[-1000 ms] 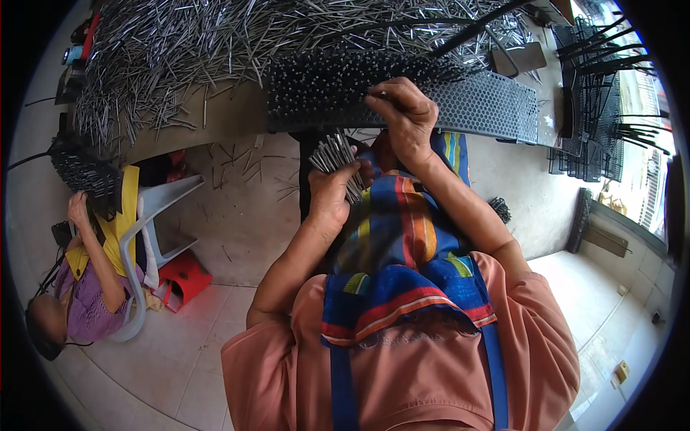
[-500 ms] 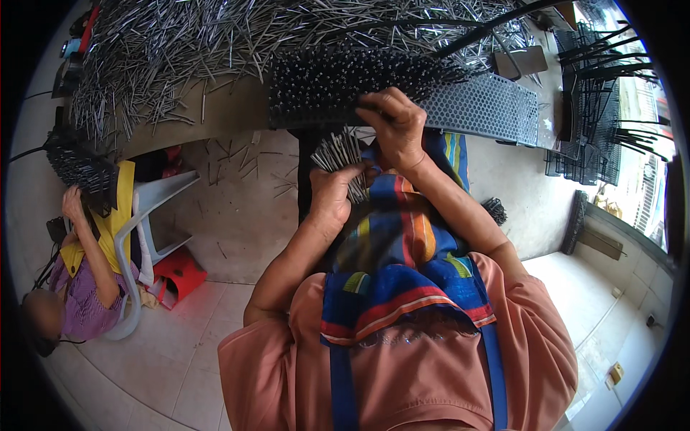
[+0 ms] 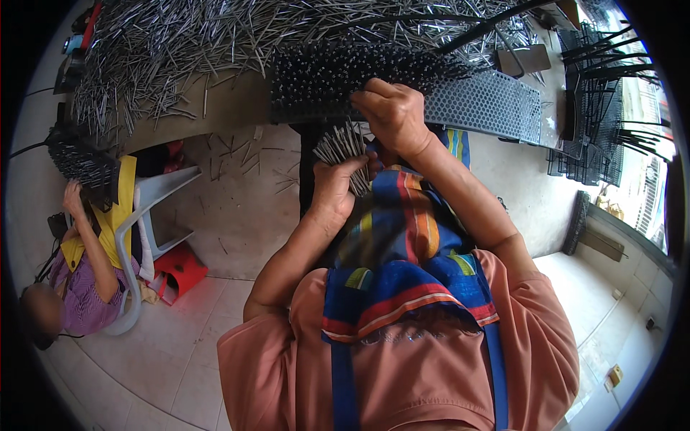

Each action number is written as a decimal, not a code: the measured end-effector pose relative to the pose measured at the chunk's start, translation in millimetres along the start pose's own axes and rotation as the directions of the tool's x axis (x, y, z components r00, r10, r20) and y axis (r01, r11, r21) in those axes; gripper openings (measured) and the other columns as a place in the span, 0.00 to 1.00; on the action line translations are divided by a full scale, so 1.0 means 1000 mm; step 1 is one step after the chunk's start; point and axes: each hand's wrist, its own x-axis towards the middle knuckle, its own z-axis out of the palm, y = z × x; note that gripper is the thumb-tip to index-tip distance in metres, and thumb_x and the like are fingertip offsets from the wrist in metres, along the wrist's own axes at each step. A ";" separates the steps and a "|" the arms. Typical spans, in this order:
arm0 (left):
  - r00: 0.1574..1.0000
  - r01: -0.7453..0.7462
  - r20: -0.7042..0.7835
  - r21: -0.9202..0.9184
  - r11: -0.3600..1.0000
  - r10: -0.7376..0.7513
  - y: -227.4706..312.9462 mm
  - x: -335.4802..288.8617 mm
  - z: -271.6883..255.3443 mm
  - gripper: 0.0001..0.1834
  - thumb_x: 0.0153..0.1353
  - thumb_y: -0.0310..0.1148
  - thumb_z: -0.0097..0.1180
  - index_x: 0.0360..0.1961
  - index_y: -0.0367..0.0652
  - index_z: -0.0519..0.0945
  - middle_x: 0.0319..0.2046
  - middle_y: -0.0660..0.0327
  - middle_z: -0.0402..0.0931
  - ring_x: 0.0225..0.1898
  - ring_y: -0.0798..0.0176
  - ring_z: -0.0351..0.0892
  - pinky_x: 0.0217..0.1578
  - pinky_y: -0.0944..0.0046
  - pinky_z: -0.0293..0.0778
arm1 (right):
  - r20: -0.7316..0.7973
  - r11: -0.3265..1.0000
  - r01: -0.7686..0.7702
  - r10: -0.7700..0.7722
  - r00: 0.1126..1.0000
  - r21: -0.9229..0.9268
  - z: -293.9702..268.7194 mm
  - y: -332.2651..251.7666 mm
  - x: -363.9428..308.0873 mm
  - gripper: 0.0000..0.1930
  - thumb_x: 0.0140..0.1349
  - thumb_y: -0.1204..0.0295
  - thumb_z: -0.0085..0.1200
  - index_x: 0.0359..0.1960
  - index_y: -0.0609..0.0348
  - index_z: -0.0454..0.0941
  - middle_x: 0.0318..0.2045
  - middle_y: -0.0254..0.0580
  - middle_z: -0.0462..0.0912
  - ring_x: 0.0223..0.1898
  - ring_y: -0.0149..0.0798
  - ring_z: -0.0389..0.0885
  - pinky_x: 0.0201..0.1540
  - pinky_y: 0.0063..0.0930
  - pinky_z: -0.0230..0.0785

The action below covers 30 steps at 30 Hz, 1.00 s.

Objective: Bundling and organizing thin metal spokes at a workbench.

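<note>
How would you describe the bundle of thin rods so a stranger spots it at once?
Find the table, strewn with loose rods, across the top of the picture. Just below its near edge, around mid-width, the person's left hand grips the bundle. Unlike the scattered rods or the dark cluster on the holed board, these are bunched in a hand, far ends fanning slightly.

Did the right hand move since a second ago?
Yes: against the perforated plate, the right hand is farther left than before, and nearer the bundle of thin rods in the left hand.
</note>
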 end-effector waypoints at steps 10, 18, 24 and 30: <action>0.986 -0.028 0.169 0.113 0.993 0.009 0.003 -0.004 0.012 0.14 0.54 0.14 0.57 0.42 0.33 0.79 0.34 0.53 0.83 0.31 0.56 0.86 0.33 0.59 0.85 | 0.623 0.405 -0.815 0.527 0.578 0.414 -0.023 -0.003 -0.032 0.04 0.56 0.78 0.62 0.30 0.66 0.80 0.19 0.33 0.78 0.21 0.23 0.77 0.23 0.21 0.70; 0.999 -0.008 0.053 0.057 0.998 0.005 0.000 0.002 0.006 0.12 0.55 0.17 0.58 0.42 0.34 0.80 0.32 0.55 0.83 0.31 0.57 0.85 0.31 0.60 0.85 | 0.394 0.197 -0.707 0.716 0.577 0.679 -0.025 -0.002 -0.033 0.02 0.57 0.79 0.62 0.29 0.64 0.81 0.20 0.30 0.78 0.19 0.21 0.72 0.21 0.15 0.62; 0.998 0.059 -0.010 0.123 0.991 -0.058 -0.010 0.000 -0.001 0.11 0.56 0.19 0.58 0.42 0.34 0.80 0.30 0.53 0.83 0.29 0.59 0.85 0.30 0.61 0.82 | -0.173 0.727 -0.334 0.525 0.833 0.600 -0.019 0.011 -0.021 0.05 0.50 0.84 0.63 0.30 0.66 0.83 0.29 0.36 0.81 0.31 0.26 0.76 0.34 0.19 0.68; 0.996 0.004 0.078 0.329 0.944 -0.032 -0.023 -0.006 -0.014 0.10 0.57 0.19 0.58 0.41 0.31 0.80 0.32 0.52 0.83 0.32 0.58 0.85 0.33 0.60 0.83 | -0.190 0.814 -0.269 0.414 0.890 0.514 -0.019 0.010 -0.018 0.07 0.48 0.85 0.65 0.30 0.65 0.84 0.29 0.38 0.82 0.32 0.29 0.79 0.35 0.19 0.69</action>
